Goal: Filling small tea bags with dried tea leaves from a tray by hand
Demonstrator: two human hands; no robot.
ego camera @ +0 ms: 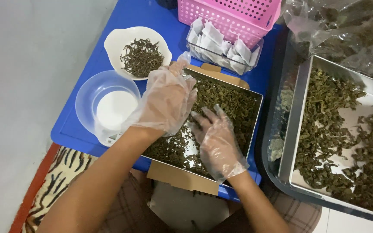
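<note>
Blue table (87, 64), gloved left hand (167, 101) and right hand (216, 140) over leaf tray (255, 116), grips loose, holding unclear

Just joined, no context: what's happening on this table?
A person in thin plastic gloves works both hands in a metal tray of dried leaves. The left hand hovers over the leaves; the right hand rests in them. A white bowl of dark leaves sits beside it, a second tray to the right.
</note>
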